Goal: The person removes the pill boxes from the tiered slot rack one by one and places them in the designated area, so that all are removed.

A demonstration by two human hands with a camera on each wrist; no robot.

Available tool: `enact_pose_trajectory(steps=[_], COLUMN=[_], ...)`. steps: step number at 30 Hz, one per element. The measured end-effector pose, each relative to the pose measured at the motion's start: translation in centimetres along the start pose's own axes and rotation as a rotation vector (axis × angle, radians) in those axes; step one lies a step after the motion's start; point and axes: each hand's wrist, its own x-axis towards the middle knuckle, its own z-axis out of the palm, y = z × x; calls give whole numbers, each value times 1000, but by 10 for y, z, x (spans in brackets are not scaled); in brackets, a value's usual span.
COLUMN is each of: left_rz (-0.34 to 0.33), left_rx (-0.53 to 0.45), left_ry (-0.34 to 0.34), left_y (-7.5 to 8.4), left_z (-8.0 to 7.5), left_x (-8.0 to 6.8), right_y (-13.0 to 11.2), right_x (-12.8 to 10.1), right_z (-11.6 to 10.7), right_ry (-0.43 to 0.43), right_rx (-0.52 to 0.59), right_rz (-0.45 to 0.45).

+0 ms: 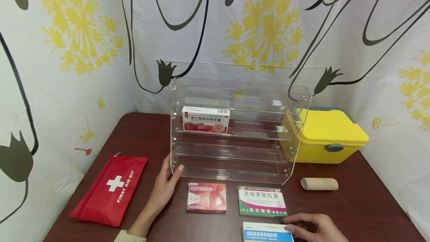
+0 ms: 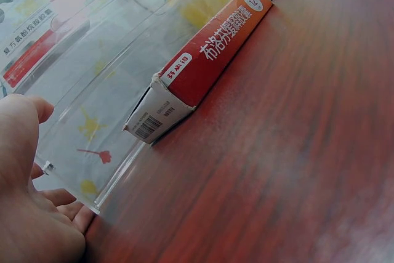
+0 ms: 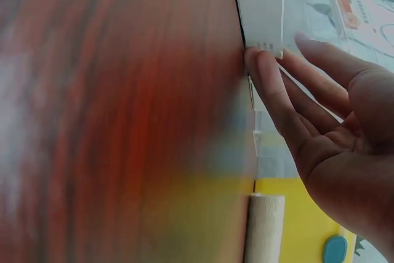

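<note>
My left hand (image 1: 165, 186) holds the left side panel of a clear acrylic shelf rack (image 1: 221, 154), thumb on one side and fingers on the other. A red and white capsule box (image 1: 206, 120) stands on one of its shelves. In front of the rack lie a red-orange capsule box (image 1: 206, 197) and a green and white one (image 1: 262, 201). Nearest me is a blue and white capsule box (image 1: 267, 232), partly cut off by the frame. My right hand (image 1: 314, 227) has its fingertips at that box's right end, fingers fairly straight, as the right wrist view shows.
On the left of the dark red wooden table (image 1: 111, 135) lies a red first aid pouch (image 1: 109, 189). A yellow lidded box (image 1: 330, 133) with a grey latch stands right of the rack. Before it lies a beige cardboard tube (image 1: 319, 184). Patterned cloth hangs behind.
</note>
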Motion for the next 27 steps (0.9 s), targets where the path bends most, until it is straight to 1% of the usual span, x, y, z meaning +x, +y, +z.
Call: enact_pose_trajectory(steps=[4, 6, 9, 12, 14, 15, 18, 19, 21, 24, 25, 27], left_rz=[0, 1, -2, -7, -10, -11, -11, -8, -4, 2, 3, 1], left_rx=[-4, -9, -14, -15, -17, -16, -15, -16, -13, -16, -18, -16], left_ry=[2, 2, 1, 3, 4, 5, 8, 9, 9, 7, 7, 8], left_y=[0, 0, 0, 1, 1, 1, 0, 0, -1, -2, -2, -2], left_z=[-1, -1, -1, -1, -2, -2, -2, -2, -1, 0, 0, 1], left_x=[0, 0, 0, -1, -1, -1, 0, 0, 0, 0, 0, 0], right_y=[-1, -3, -7, -14, -22, -28, -51, -61, -81, -109, -119, -138], right_x=[-5, -6, -7, -6, -2, 0, 11, 15, 24, 40, 46, 57], right_z=[-5, -8, -13, -20, -24, -26, -30, -30, -32, -37, -38, -41], right_ry=[19, 26, 36, 65, 113, 143, 255, 302, 365, 391, 389, 374], right_rx=[2, 2, -21, -81, -133, -158, -241, -275, -340, -377, -373, -364], right_rz=[56, 50, -17, -97, -170, -194, -319, -345, -387, -462, -473, -526])
